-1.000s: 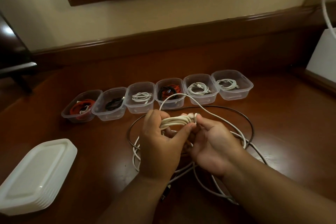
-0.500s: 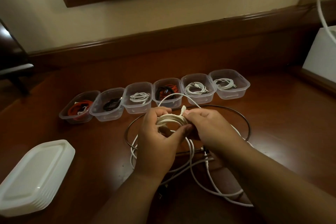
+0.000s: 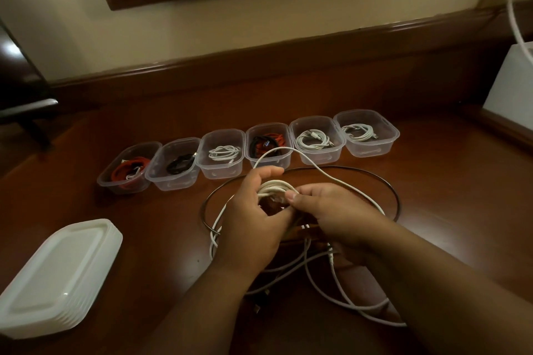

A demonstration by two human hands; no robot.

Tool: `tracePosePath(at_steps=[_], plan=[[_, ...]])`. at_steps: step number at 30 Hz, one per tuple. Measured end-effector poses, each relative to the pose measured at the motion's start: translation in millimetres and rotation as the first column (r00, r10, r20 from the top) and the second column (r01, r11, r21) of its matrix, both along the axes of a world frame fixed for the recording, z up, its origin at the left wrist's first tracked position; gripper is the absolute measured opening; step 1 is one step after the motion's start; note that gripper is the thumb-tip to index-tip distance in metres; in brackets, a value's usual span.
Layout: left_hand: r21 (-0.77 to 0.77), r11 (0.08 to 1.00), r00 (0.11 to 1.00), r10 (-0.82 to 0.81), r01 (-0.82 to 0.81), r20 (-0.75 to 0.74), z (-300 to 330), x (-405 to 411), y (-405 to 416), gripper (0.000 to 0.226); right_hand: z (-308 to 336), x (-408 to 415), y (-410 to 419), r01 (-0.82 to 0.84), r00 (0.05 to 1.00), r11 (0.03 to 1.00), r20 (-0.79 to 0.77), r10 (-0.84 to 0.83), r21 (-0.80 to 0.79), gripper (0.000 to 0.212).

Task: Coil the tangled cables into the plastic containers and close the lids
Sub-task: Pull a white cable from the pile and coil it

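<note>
Both hands meet at the middle of the wooden desk (image 3: 432,196), forearms reaching in from the near edge. The left hand (image 3: 253,219) curls around a small white cable coil (image 3: 274,186), fingers arched over the top and thumb stretched beneath it. The right hand (image 3: 326,207) pinches the coil's right side with thumb and fingertips, knuckles up. A loose white strand (image 3: 291,150) arcs up from the coil, in front of the middle container, and falls away to the right. Under the hands, more white cable sprawls tangled with a thin black cable (image 3: 375,174) looping wide around it. Beyond, six open clear containers (image 3: 372,150) stand in a row, each with a coiled cable inside. The stack of white lids (image 3: 54,277) sits at the near left, well apart from the hands, with bare desk between.
</note>
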State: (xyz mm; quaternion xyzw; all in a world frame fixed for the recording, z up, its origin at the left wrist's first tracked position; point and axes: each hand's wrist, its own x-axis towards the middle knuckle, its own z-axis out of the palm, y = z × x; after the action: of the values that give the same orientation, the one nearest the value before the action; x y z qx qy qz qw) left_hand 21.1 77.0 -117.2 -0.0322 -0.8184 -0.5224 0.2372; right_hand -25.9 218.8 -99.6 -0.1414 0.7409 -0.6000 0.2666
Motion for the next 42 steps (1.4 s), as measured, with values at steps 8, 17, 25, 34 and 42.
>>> tracePosePath(at_steps=[8,17,25,34,42], plan=[[-0.497,0.838,0.930,0.035,-0.226,-0.365,-7.1,-5.2,-13.3,0.029,0.0,-2.9,-0.5,0.118,0.983,0.990,-0.150,-0.105,0.079,0.037],[-0.520,0.845,0.957,-0.035,-0.126,-0.288,-1.5,-3.9,-20.4,0.014,-4.8,-9.2,4.1,0.094,0.980,0.995,-0.176,-0.087,0.035,0.041],[-0.276,0.958,0.994,0.063,-0.085,-0.088,0.6,-1.1,-16.4,0.011,-5.7,-15.4,11.3,-0.027,0.996,0.998,-0.084,0.022,-0.059,0.018],[-0.059,0.998,1.000,0.013,-0.012,0.013,12.2,10.6,-15.5,0.013,4.5,3.5,0.4,0.145,0.955,0.862,0.296,0.007,-0.486,0.021],[0.081,0.996,0.996,0.014,-0.021,0.082,46.3,38.7,-25.1,0.013,38.8,29.5,-2.6,0.074,0.968,0.970,-0.216,-0.125,-0.233,0.010]])
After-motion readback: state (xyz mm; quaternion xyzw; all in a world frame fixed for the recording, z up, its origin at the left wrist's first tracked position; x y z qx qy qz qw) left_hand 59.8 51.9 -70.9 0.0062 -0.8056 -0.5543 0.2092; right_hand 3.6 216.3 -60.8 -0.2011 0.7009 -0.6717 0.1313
